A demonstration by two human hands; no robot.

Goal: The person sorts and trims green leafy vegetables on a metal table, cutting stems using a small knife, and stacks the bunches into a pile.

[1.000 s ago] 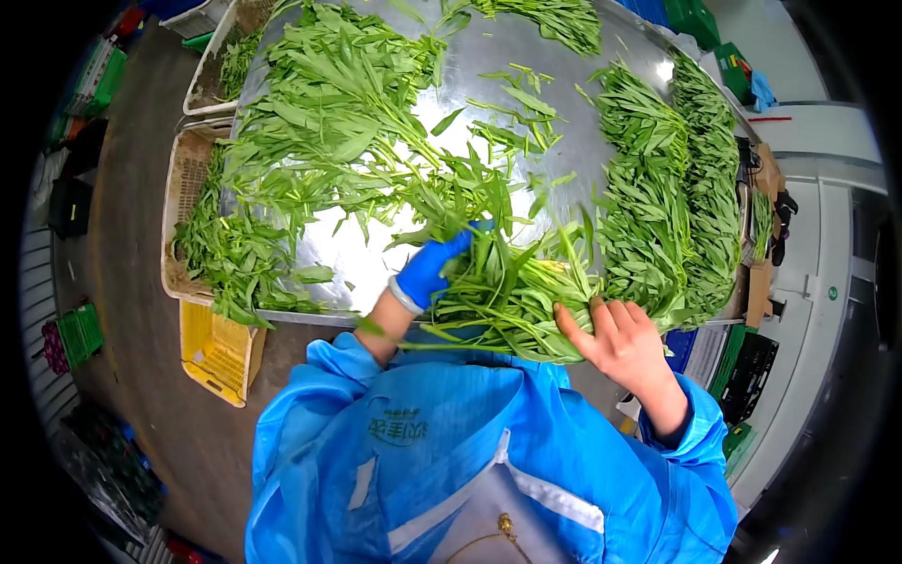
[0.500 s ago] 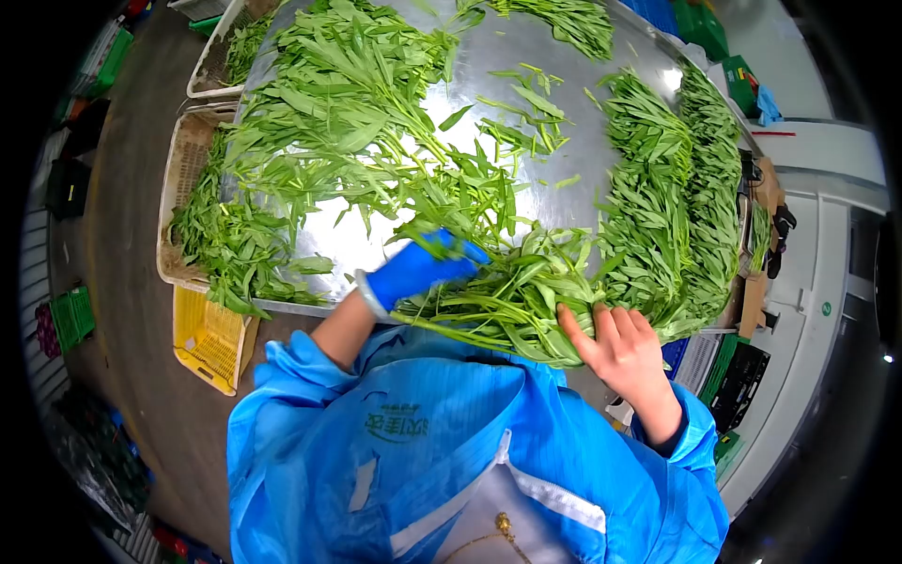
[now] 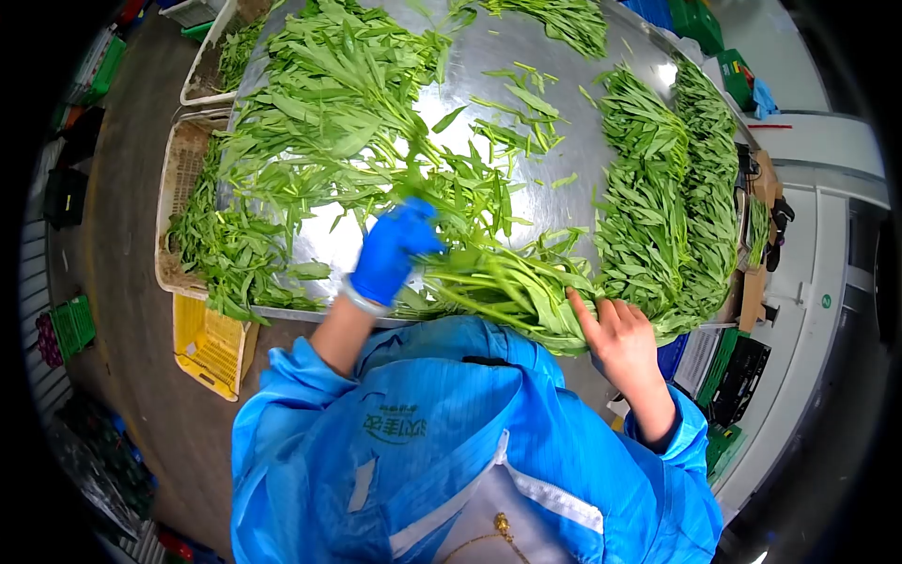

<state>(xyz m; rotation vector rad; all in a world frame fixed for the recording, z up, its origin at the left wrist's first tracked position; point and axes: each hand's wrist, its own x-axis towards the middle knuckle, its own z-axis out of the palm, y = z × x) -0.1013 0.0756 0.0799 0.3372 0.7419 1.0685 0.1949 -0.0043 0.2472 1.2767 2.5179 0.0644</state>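
My left hand [image 3: 395,249], in a blue glove, is closed and blurred just left of a bunch of leafy greens [image 3: 512,291]; a leafy stem shows above its fingers, and the grip itself is unclear. My bare right hand [image 3: 620,343] is wrapped round the right end of that bunch at the near edge of the metal table [image 3: 583,113]. A large loose pile of greens [image 3: 348,103] lies behind my left hand. To the right, neat rows of greens [image 3: 648,197] run away from me. Short cut pieces [image 3: 531,113] lie mid-table.
Left of the table stand a dirty white crate [image 3: 183,169] with greens spilling over its rim, another crate [image 3: 207,70] behind it, and a yellow crate [image 3: 211,348] below. More greens [image 3: 554,19] lie at the far edge. Green crates [image 3: 738,80] stand at back right.
My left hand has moved left and up, off the left part of the bunch. My right hand stays on the right end. The bunch's left stems have shifted.
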